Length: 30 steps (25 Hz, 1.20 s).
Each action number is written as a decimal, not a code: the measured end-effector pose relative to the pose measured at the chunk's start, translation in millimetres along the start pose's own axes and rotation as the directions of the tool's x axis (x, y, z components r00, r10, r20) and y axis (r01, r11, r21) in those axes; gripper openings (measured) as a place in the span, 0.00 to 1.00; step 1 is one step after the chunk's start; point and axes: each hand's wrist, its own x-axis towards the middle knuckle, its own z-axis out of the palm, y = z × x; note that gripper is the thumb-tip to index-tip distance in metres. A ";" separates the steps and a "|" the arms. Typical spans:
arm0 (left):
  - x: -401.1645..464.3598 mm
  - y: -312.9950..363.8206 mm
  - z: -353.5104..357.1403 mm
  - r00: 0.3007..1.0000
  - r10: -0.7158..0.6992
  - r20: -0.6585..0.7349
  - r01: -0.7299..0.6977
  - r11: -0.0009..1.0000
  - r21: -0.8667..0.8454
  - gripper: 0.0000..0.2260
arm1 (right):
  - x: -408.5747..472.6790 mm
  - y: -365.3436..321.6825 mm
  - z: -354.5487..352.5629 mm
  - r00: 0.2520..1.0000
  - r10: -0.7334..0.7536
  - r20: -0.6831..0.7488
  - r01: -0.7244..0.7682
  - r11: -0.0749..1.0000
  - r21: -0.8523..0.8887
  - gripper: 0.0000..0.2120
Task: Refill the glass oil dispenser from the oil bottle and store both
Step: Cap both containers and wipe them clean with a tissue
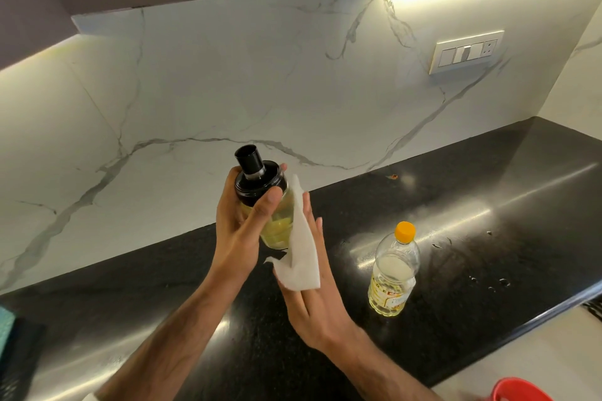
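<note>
Two bare hands work above a black counter (pixel 456 205): the right hand (pixel 321 296), fingers straight, presses one white tissue (pixel 301 257) against one glass oil dispenser (pixel 264 202), which the left hand (pixel 242 228) grips aloft. One orange-capped oil bottle (pixel 394 270) stands just right.

surface: black speckled countertop (pixel 456 192) | on it: oil bottle (pixel 394 270), orange cap, upright | right of bottle: scattered droplets (pixel 498 283) | behind bottle, near backsplash: small orange speck (pixel 393 176)
</note>
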 end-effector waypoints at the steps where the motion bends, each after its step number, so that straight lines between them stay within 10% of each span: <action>1: -0.6 -0.3 1.0 1.000 -0.001 0.007 0.001 1.000 0.013 0.24 | -2.0 1.0 3.0 1.000 -0.007 -0.014 0.006 0.998 -0.056 0.37; 10: 0.7 4.1 5.4 0.997 -0.072 -0.010 0.072 0.997 -0.026 0.22 | 44.1 -8.6 -26.2 0.960 -0.205 0.193 0.265 0.889 -0.373 0.49; 17: 1.5 1.9 -0.8 0.993 -0.073 -0.094 0.072 0.997 -0.015 0.25 | 10.7 17.0 -6.4 0.976 -0.199 0.084 0.216 0.895 -0.390 0.44; 21: 0.7 0.0 4.5 0.986 -0.153 -0.070 0.147 0.986 -0.083 0.20 | 15.7 17.2 -8.5 1.000 -0.002 -0.013 0.002 1.000 -0.010 0.52; 30: 7.7 9.0 -4.1 0.959 -0.197 0.205 0.212 0.976 -0.055 0.29 | 16.1 9.8 -30.5 0.984 0.138 0.114 -0.150 0.983 0.103 0.16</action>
